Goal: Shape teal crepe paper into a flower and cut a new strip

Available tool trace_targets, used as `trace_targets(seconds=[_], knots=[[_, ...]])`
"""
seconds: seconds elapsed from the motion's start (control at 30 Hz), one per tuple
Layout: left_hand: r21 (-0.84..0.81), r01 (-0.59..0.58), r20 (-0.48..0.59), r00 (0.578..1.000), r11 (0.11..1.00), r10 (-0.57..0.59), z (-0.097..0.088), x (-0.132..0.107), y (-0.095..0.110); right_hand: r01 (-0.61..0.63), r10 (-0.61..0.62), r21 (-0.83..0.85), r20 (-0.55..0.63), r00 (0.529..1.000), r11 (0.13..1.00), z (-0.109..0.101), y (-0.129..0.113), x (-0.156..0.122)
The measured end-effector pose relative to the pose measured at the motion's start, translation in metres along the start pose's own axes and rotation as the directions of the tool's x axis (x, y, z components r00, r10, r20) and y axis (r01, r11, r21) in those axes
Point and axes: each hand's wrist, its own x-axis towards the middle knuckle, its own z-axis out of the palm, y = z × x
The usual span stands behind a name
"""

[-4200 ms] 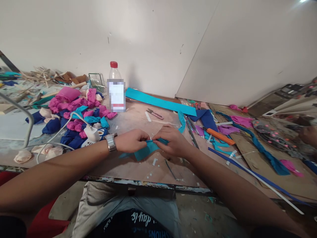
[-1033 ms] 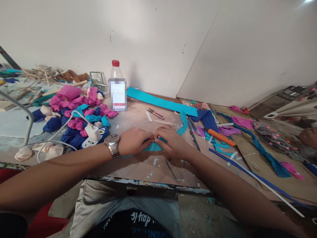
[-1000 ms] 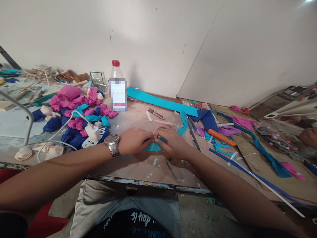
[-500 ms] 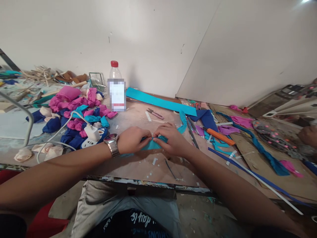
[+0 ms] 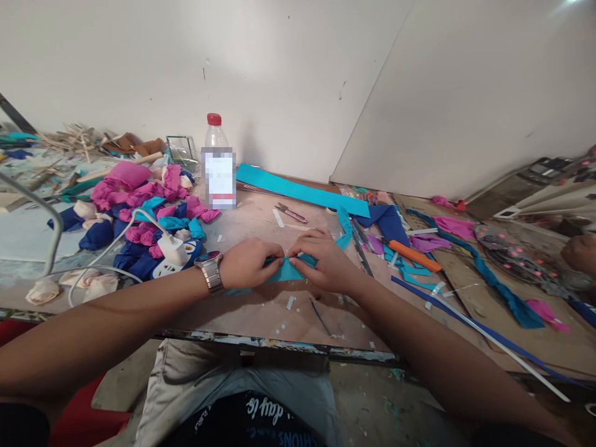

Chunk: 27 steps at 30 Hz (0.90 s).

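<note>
While the left hand [image 5: 254, 264] and right hand [image 5: 321, 261] nearly meet at the fingertips, each grip is pinched narrow, holding the turquoise strip [image 5: 289, 271]. Strip sits low over the worktop [image 5: 242, 316], between the hands, partly hidden by them. Crumpled turquoise length [image 5: 343, 230] just beyond the right hand; cannot tell whether it joins the strip. Metal watch [image 5: 212, 273] on left wrist. Beyond the hands: snips [image 5: 292, 213], lying flat, then a long turquoise band [image 5: 298, 191] near the wall [image 5: 288, 93]. To the left: upright bottle [image 5: 216, 134], red cap; heap of pink and blue bundles [image 5: 128, 177]; white plug [image 5: 172, 249] in a power strip [image 5: 165, 269]. To the right: orange tool [image 5: 414, 256] beside turquoise scraps [image 5: 414, 270].
</note>
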Motion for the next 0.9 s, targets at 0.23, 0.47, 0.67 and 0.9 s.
trace_targets(seconds=[0.23,0.47,0.67,0.9], knots=[[-0.046,0.016,0.027,1.0,0.999,-0.015,-0.001,-0.0006,-0.0005,-0.002,0.002,-0.007,-0.018,1.0,1.0,0.0019,0.0022,-0.0006],[-0.017,0.028,0.004,1.0,0.999,-0.028,-0.0007,0.001,-0.0019,-0.004,0.004,-0.014,-0.01,1.0,1.0,0.0032,0.0043,-0.0012],[-0.003,0.044,0.0,0.999,0.999,-0.044,-0.0024,0.0002,-0.0002,0.008,-0.008,-0.018,-0.014,1.0,1.0,0.0041,0.0025,-0.0008],[-0.158,0.029,0.019,0.999,0.987,-0.026,-0.0041,0.0002,-0.0003,0.032,-0.033,-0.055,-0.008,0.999,0.998,0.0009,-0.0021,-0.0009]])
